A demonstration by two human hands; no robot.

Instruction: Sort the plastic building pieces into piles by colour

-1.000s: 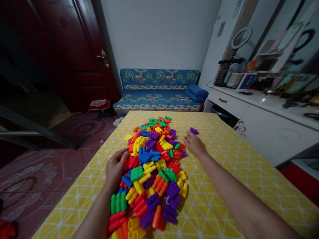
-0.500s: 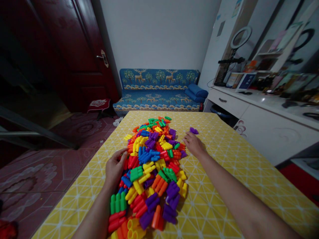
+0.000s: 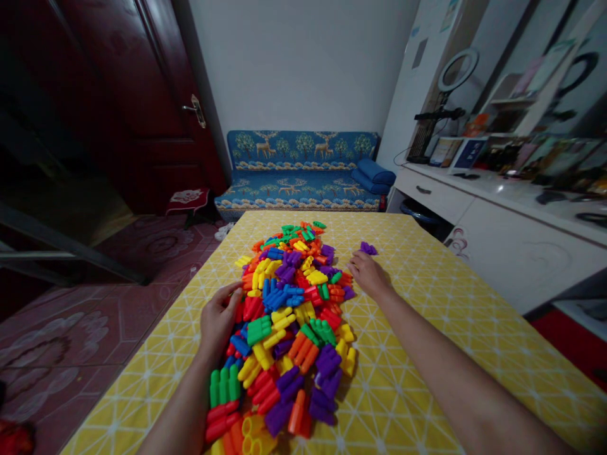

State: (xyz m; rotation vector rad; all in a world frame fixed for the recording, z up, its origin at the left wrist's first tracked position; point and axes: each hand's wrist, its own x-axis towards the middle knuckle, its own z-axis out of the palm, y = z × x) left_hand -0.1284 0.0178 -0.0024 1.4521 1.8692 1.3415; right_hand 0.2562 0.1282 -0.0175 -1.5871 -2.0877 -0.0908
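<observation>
A long heap of plastic toy building pieces (image 3: 283, 297), shaped like joined bullets in red, yellow, blue, green, orange and purple, lies on the patterned yellow tablecloth (image 3: 427, 328). My left hand (image 3: 219, 317) rests at the heap's left side, thumb apart from the loosely bent fingers, its fingertips against the pieces. On the other side my right hand (image 3: 368, 275) lies on the cloth with its fingers loosely extended and nothing visible in them. Just beyond its fingertips is a separate purple piece (image 3: 368, 248). The undersides of both hands are hidden.
A blue sofa (image 3: 303, 183) with a deer pattern stands beyond the table. To the right is a white dresser (image 3: 516, 246) with a ring light (image 3: 458, 71) and many small items. A dark red door (image 3: 156, 114) and a small stool (image 3: 188, 198) are at the left.
</observation>
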